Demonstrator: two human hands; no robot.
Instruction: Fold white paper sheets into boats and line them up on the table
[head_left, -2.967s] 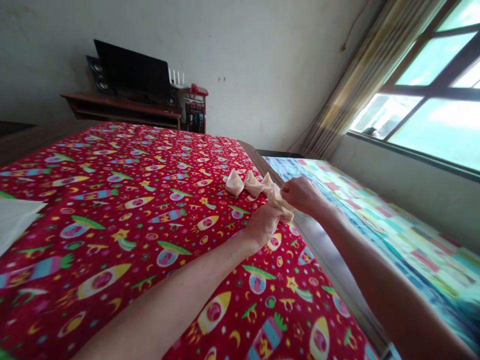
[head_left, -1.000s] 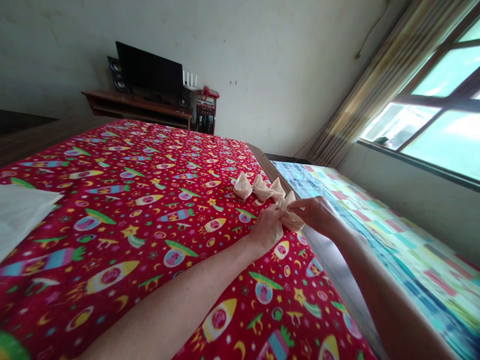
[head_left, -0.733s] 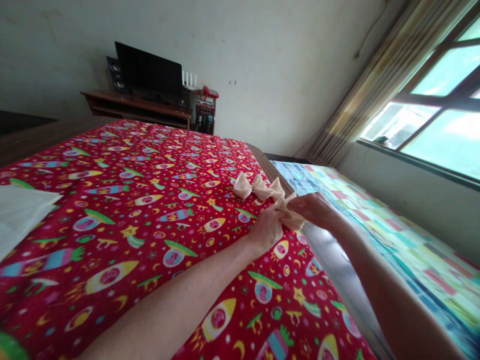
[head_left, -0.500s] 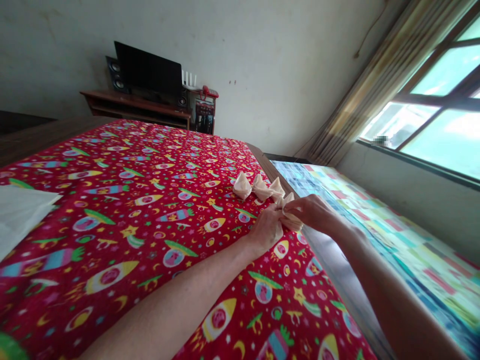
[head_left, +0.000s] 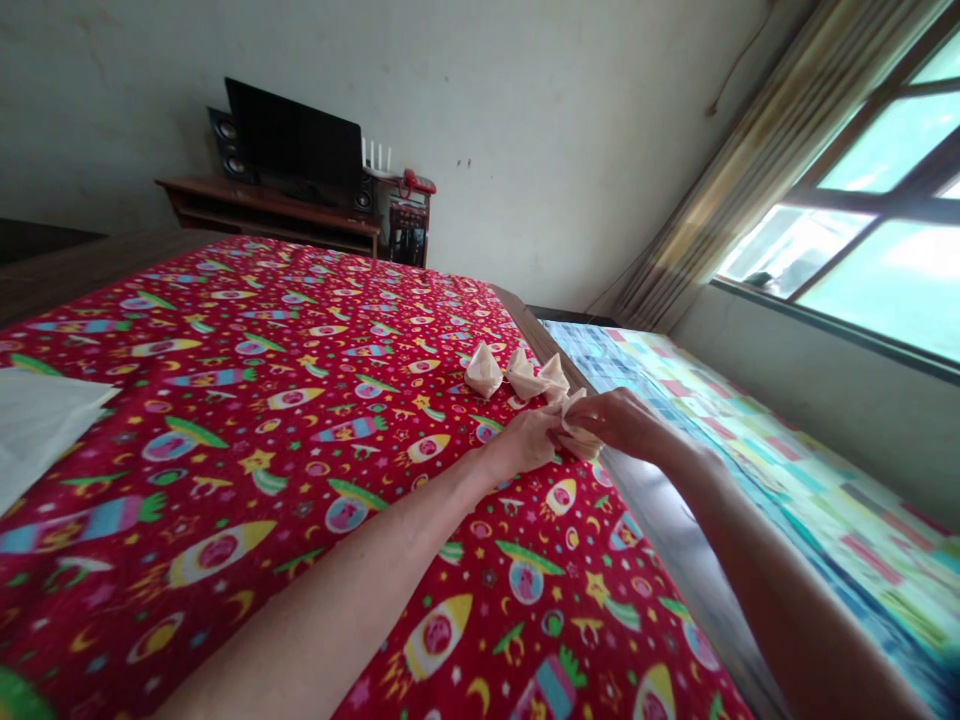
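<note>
On the right part of the red patterned cloth (head_left: 300, 470), both hands are closed around a cream folded paper piece (head_left: 586, 446). My left hand (head_left: 529, 440) grips its left side, and its fingertips are partly hidden. From the right, my right hand (head_left: 621, 416) pinches its upper edge with thumb and fingers. Just beyond them stand more peaked, folded paper pieces: one (head_left: 484, 371) to the left, another (head_left: 523, 375) in the middle, and a third (head_left: 554, 378) closest to my hands. Flat pale sheets (head_left: 45, 420) lie at the far left.
A wooden edge (head_left: 536, 330) borders the cloth on the right. Beyond it lies a patchwork-patterned surface (head_left: 795, 470) beneath a window (head_left: 877, 200). At the back, a wooden desk (head_left: 270, 210) carries a black monitor (head_left: 296, 135) and speakers (head_left: 227, 145).
My left hand has shifted slightly up and changed its grip, with its fingers more curled against the paper piece. My right hand keeps its pinch nearly in place. The standing pieces have not moved.
</note>
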